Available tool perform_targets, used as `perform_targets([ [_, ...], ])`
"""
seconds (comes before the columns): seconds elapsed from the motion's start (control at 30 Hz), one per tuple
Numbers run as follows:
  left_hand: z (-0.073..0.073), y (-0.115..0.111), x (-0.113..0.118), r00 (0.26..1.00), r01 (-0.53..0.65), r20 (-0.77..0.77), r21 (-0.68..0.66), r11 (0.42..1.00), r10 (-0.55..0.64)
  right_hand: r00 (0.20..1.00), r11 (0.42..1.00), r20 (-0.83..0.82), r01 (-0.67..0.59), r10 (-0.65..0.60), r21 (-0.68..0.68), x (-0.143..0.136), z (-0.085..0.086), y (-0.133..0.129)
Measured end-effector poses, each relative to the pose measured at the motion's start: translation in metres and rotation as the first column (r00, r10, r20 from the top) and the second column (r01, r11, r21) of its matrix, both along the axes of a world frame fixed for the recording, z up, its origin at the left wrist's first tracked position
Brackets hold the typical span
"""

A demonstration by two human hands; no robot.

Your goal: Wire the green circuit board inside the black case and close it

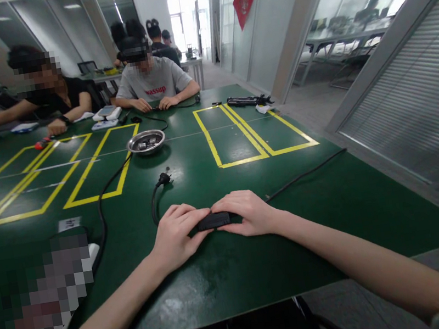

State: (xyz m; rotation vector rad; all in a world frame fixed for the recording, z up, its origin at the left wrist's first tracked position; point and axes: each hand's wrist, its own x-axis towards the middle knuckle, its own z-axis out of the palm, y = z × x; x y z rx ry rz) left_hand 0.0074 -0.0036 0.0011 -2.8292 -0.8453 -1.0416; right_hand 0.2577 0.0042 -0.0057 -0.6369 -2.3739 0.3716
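Observation:
A black power adapter (213, 221) lies between my two hands, low over the green table (220, 275). My left hand (178, 232) grips its left end, thumb on the near side and fingers on the far side. At the other end my right hand (248, 213) holds it the same way. A black cord with a plug (164, 179) curves out beyond my left hand, the plug resting on the table. From behind my right hand a thin black cable (304, 176) runs toward the table's right edge. My fingers partly cover the adapter's ends.
A metal bowl (146, 143) with small metal parts stands farther back. Yellow tape (244, 161) outlines rectangles on the table. At left lies a blurred-out device (52, 294) beside a black cable (101, 216). A folded black tripod-like object (247, 101) lies at the back. Two people sit across.

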Motion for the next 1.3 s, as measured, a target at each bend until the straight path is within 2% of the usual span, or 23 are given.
perform_targets([
  [0.03,-0.001,0.000,0.000,1.000,0.008,-0.001,0.017,1.000,-0.008,1.000,0.992,-0.018,-0.011,0.009,-0.128,0.000,0.001,0.000],
  [0.07,-0.002,0.001,-0.001,1.000,0.021,-0.002,0.036,0.999,-0.021,0.999,0.960,-0.049,-0.029,0.017,-0.280,0.001,0.001,0.001],
  [0.1,-0.004,0.001,-0.001,0.999,0.036,-0.005,0.055,0.998,-0.036,0.996,0.897,-0.091,-0.058,0.020,-0.438,0.001,0.001,0.001],
  [0.17,-0.006,0.001,-0.001,0.998,0.054,-0.020,0.071,0.996,-0.053,0.984,0.706,-0.177,-0.138,0.018,-0.695,0.002,-0.001,0.003],
  [0.2,-0.007,0.001,-0.001,0.998,0.049,-0.029,0.056,0.997,-0.047,0.978,0.620,-0.206,-0.169,0.012,-0.766,0.002,-0.003,0.003],
  [0.23,-0.008,0.001,-0.001,0.999,0.033,-0.035,0.020,0.999,-0.033,0.976,0.578,-0.220,-0.180,0.001,-0.796,0.002,-0.004,0.003],
  [0.27,-0.008,0.001,-0.002,0.999,0.012,-0.040,-0.039,0.999,-0.013,0.977,0.594,-0.212,-0.158,-0.020,-0.788,0.001,-0.005,0.003],
  [0.33,-0.007,0.001,-0.002,0.999,-0.025,-0.042,-0.197,0.980,0.017,0.988,0.744,-0.132,-0.026,-0.084,-0.668,0.000,-0.007,0.002],
  [0.4,-0.005,0.001,-0.003,0.999,-0.041,-0.038,-0.344,0.938,0.029,0.988,0.879,-0.025,0.123,-0.151,-0.460,-0.002,-0.007,-0.001],
  [0.43,-0.004,0.001,-0.003,0.999,-0.043,-0.030,-0.397,0.917,0.034,0.986,0.916,0.020,0.163,-0.167,-0.365,-0.002,-0.006,-0.001],
  [0.5,-0.002,0.001,-0.003,0.999,-0.046,0.000,-0.462,0.886,0.052,0.985,0.955,0.066,0.173,-0.162,-0.241,-0.003,-0.004,-0.003],
  [0.57,-0.001,0.001,-0.001,0.997,-0.043,0.038,-0.480,0.876,0.069,0.986,0.969,0.085,0.155,-0.141,-0.193,-0.004,-0.001,-0.003],
  [0.8,0.002,-0.001,0.000,0.996,-0.047,0.043,-0.464,0.884,0.076,0.978,0.961,0.164,0.165,-0.130,-0.221,-0.002,0.000,-0.001],
  [0.9,0.003,-0.001,-0.001,0.996,-0.079,0.009,-0.456,0.887,0.094,0.978,0.972,0.172,0.149,-0.118,-0.179,0.000,0.000,0.000],
  [1.07,0.002,0.000,-0.001,0.995,-0.085,0.009,-0.440,0.894,0.100,0.978,0.996,0.209,0.038,-0.020,-0.082,0.003,0.001,0.001],
  [1.17,0.001,0.001,-0.002,0.997,-0.059,0.025,-0.460,0.886,0.080,0.966,0.999,0.255,0.042,-0.039,-0.006,0.003,0.000,0.000],
  [1.3,0.001,0.001,-0.003,0.998,-0.058,-0.005,-0.410,0.910,0.061,0.953,1.000,0.302,0.023,-0.022,0.001,0.002,0.000,-0.001],
])
